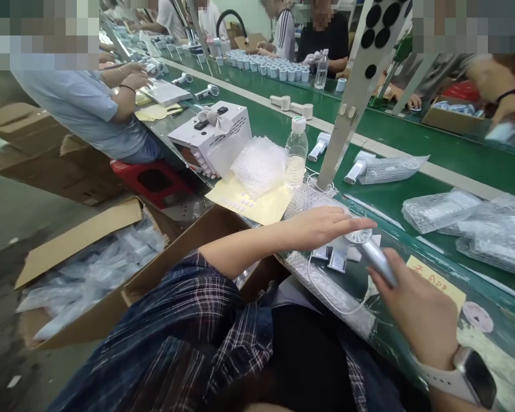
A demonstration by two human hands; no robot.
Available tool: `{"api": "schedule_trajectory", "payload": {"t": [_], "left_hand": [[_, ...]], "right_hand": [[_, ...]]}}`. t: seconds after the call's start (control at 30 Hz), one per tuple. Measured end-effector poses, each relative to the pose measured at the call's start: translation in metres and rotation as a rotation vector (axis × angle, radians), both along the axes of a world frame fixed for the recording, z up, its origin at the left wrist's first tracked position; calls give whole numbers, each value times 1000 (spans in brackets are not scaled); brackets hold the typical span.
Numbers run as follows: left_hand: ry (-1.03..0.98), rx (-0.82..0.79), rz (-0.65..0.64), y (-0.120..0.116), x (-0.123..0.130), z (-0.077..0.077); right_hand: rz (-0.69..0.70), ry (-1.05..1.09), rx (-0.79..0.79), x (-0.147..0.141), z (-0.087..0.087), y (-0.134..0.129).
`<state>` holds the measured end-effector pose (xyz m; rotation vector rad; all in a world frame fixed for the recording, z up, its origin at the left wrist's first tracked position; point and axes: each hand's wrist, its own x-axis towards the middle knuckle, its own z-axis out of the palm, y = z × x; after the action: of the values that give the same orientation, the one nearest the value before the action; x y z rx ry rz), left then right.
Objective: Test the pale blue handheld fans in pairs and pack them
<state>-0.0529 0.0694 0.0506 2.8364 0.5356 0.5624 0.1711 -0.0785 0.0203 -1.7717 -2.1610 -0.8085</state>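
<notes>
A silvery-blue handheld fan (376, 258) slants above the bench, its round grilled head up and to the left. Wrapped round the lower handle is my right hand (416, 297), with a smartwatch on the wrist. My left hand (330, 224) has its fingers stretched out flat over the fan head; whether it presses on the head or just hovers, I cannot tell. Below the fan, small silvery pieces (337, 258) lie on the bench beside a white cable (315, 286). Bubble wrap (326, 286) runs along the bench edge.
Bubble-wrapped fans (446, 209) lie on the green bench at right. A water bottle (296, 150) stands by a metal post (347, 109). A yellow sheet (264, 203) carries bubble bags (260, 163). An open carton (90, 286) holds plastic-bagged items at left. A co-worker (77, 103) sits nearby.
</notes>
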Motion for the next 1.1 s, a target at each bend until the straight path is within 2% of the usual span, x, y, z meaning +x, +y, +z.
{"api": "schedule_trajectory", "payload": {"t": [0.07,0.17,0.23,0.33,0.37,0.43,0.47,0.5,0.53,0.57,0.6,0.63,0.7,0.77,0.83,0.9,0.93,0.97,1.0,1.03,1.07,1.1], "left_hand": [[6,-4,-5,2,-2,1],[-52,-56,109,7,-3,0],[-102,-66,129,9,-1,-3],[-92,15,-26,4,2,-3],[-75,63,-91,0,3,-2],[-60,172,-180,-10,3,4],[-60,216,-193,-15,2,8],[-77,242,-187,-20,2,14],[-108,233,-166,-26,2,20],[-156,176,-138,-31,3,28],[-226,80,-108,-36,4,36],[-318,-33,-86,-41,5,44],[-533,-221,-82,-44,8,59],[-722,-259,-55,-36,7,66],[-838,-168,71,-13,-6,57],[-890,-27,345,21,-36,33],[-883,49,562,38,-57,17],[-852,107,839,53,-82,-1],[-782,103,1120,65,-108,-19],[-684,14,1350,74,-134,-35],[-654,-57,1448,79,-156,-50],[-627,-108,1494,82,-175,-63]], "right_hand": [[-11,-2,-5,-3,0,-2],[25,-11,-55,-11,2,-4],[3,0,-57,-17,4,-4],[41,74,-225,-22,9,3],[23,138,-297,-21,12,8],[-111,386,-382,-14,19,15],[-174,583,-418,-10,23,17],[-180,816,-479,-6,28,17],[-114,1061,-564,-5,33,14],[12,1283,-655,-6,38,10],[157,1440,-740,-10,43,4],[275,1511,-795,-16,48,-1],[371,1431,-770,-31,56,-6],[367,1283,-655,-40,62,0],[370,1226,-510,-34,71,17],[319,1123,-301,-12,82,41],[254,1007,-191,3,88,55],[160,853,-116,18,92,70],[56,697,-79,32,96,87],[-43,566,-103,43,96,104],[-137,471,-170,51,93,121],[-184,432,-231,54,87,137]]}}
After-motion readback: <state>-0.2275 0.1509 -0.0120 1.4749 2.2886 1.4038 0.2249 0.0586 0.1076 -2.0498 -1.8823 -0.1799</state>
